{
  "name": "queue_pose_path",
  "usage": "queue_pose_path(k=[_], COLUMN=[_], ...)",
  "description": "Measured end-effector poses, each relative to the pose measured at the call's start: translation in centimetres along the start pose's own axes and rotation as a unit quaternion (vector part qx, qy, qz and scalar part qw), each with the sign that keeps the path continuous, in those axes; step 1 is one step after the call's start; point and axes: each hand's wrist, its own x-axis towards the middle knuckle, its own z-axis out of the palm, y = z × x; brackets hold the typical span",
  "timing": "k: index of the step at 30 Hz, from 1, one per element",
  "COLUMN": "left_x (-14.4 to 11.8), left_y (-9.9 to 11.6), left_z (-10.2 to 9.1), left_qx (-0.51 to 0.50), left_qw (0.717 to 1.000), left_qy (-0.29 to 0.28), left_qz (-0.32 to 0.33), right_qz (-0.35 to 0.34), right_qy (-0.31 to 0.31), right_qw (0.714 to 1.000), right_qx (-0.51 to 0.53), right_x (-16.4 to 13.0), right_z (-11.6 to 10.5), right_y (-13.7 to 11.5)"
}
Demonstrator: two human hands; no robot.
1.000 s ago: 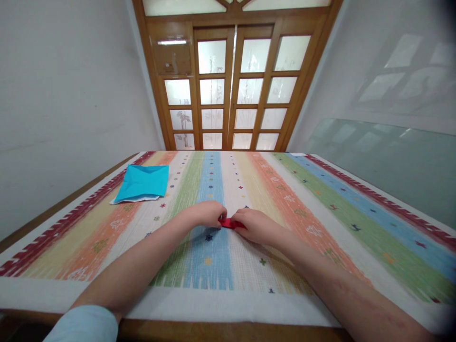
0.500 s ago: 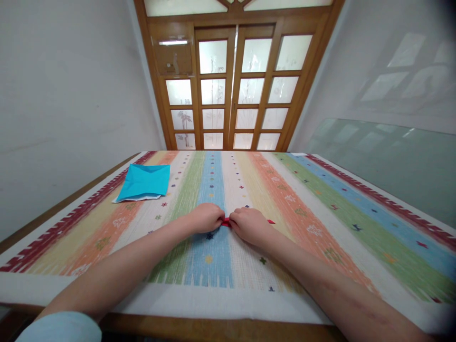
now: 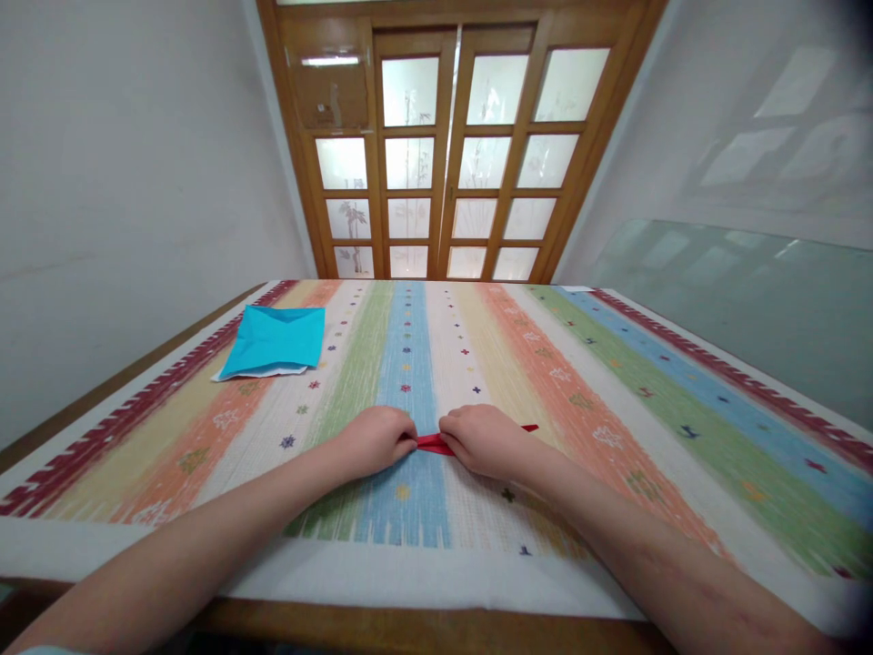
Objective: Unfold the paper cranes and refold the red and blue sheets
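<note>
Head view — red paper strip [image 3: 433, 443] lying left-right, left hand [image 3: 374, 438], right hand [image 3: 486, 440] pinching it.

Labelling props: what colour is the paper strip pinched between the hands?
Red. The paper strip lies between left hand and right hand; head view shows it.
</note>
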Motion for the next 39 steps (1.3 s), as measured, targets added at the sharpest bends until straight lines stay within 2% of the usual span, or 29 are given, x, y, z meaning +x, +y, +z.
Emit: queue_pose_path(k=[4, 10, 18, 24, 27, 31, 35, 39], left_x=[-0.3, 0.1, 0.1, -0.5, -1.2, -1.6, -1.7, -2.0], left_y=[-0.4, -0.7, -0.3, -0.7, -1.0, -0.5, 0.7, 1.6], left_z=[-0.3, 0.9, 2.7, 2.1, 0.9, -0.4, -0.1, 0.9], left_qx=[-0.025, 0.015, 0.124, 0.108, 0.068, 0.066, 0.093, 0.167], left_qw=[0.999, 0.998, 0.990, 0.991, 0.995, 0.994, 0.992, 0.983], left_qy=[0.006, 0.029, 0.056, 0.061, 0.071, 0.019, 0.008, 0.003], left_qz=[-0.034, -0.045, -0.041, -0.048, -0.013, 0.081, 0.081, 0.074], right_qz=[0.004, 0.010, 0.035, 0.039, 0.038, 0.039, 0.040, 0.034], right_qy=[-0.012, 0.014, 0.012, 0.021, 0.030, 0.035, 0.031, 0.017], right_qw=[0.999, 0.997, 0.998, 0.998, 0.999, 0.999, 0.999, 0.999], right_qx=[-0.038, -0.075, -0.049, -0.033, -0.022, -0.009, 0.002, -0.005], right_x=[0.5, 0.9, 1.8, 1.7, 1.6, 1.7, 1.8, 2.0], right_z=[-0.2, 0.2, 0.9, 1.5, 1.7, 1.9, 1.9, 1.7], right_y=[-0.4, -1.1, -1.2, -0.8, -0.7, -0.5, -0.2, -0.3])
